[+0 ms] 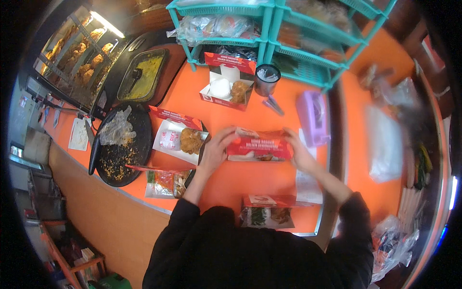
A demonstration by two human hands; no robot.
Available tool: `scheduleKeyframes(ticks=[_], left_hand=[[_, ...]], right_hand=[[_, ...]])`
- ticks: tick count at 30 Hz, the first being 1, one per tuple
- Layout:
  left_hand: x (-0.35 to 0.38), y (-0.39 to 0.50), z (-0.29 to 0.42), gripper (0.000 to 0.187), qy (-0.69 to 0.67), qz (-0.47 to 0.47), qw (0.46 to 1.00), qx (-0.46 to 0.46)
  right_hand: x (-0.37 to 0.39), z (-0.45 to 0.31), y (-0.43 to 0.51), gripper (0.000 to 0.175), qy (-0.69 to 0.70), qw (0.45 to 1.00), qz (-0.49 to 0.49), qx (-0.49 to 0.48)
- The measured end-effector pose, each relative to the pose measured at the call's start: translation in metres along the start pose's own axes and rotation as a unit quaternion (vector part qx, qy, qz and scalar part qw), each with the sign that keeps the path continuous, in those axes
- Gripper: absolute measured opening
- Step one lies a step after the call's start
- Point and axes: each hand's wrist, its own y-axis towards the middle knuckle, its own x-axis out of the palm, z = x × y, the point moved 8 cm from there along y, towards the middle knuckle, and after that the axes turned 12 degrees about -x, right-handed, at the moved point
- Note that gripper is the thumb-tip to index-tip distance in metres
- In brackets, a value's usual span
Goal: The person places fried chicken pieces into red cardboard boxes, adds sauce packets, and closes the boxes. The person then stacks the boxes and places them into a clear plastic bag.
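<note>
Before me on the orange table, a red and white cardboard meal box (260, 148) has its lid partly down. My left hand (216, 148) grips its left end and my right hand (297, 150) its right end; little of the food inside shows. Left of it, an open box (180, 157) holds a wrapped rice portion and a piece of fried chicken (191, 140). Behind stands another open box (223, 102) with a white rounded portion and fried chicken. Two more boxes with raised lids, one at the near left (164, 195) and one close to my body (267, 227), contain wrapped food.
A black round tray (142, 151) with crumbs and a crumpled plastic bag lies left. Beyond are a metal tray (124, 94), a lit fried-chicken display case and teal plastic racks (223, 41). A black mesh cup (266, 86), a purple tape dispenser (312, 119) and paper slips (308, 184) stand or lie right.
</note>
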Motion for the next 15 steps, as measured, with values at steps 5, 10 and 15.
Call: scheduleKeyframes(ticks=[5,10,15], left_hand=[[0.002,-0.031,0.016,0.051,0.003,0.077,0.997,-0.012],[-0.005,0.012,0.010,0.042,0.024,0.163,0.983,-0.086],[-0.006,0.028,0.008,0.040,0.135,0.137,0.980,-0.049]], right_hand=[[0.008,-0.012,-0.018,0.056,-0.078,0.997,0.027,-0.003],[-0.013,-0.004,0.017,0.055,-0.114,0.978,0.166,0.047],[-0.023,0.013,0.027,0.053,-0.160,0.971,0.170,0.057]])
